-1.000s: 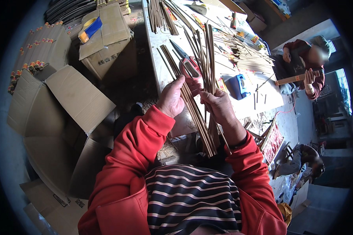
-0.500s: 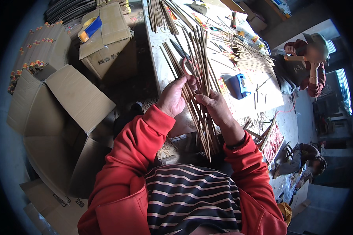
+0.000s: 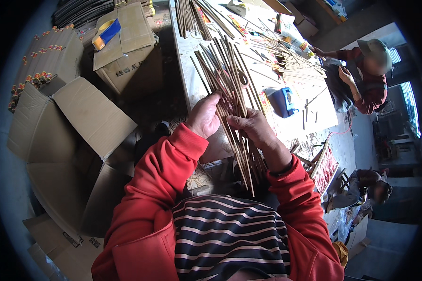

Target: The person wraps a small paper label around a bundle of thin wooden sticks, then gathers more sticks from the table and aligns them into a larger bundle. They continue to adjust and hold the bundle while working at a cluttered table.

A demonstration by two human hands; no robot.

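Observation:
A loose bundle of thin brown incense sticks (image 3: 229,96) slants between my hands, above the near part of the table. On its left side, my left hand (image 3: 204,114) is closed around the edge of the sticks, thumb pointing up along them. My right hand (image 3: 255,127) grips the bundle from the right, its thumb pressed across the front. The lower ends of the sticks hang past the table's edge toward my striped apron. Behind the bundle, scissors with a reddish handle loop (image 3: 243,78) are mostly hidden by the sticks.
The white table (image 3: 276,126) carries a blue tape dispenser (image 3: 286,102) and more loose sticks (image 3: 293,68). To the left are an open carton (image 3: 56,140), a closed carton (image 3: 126,61) with a tape dispenser (image 3: 107,33) on top, and stacked bundles (image 3: 49,56). A co-worker (image 3: 361,75) sits at right.
The sticks have shifted in my hands, their upper ends fanning left, and my right thumb has slid slightly left. The co-worker has lowered a bundle and reaches toward the table.

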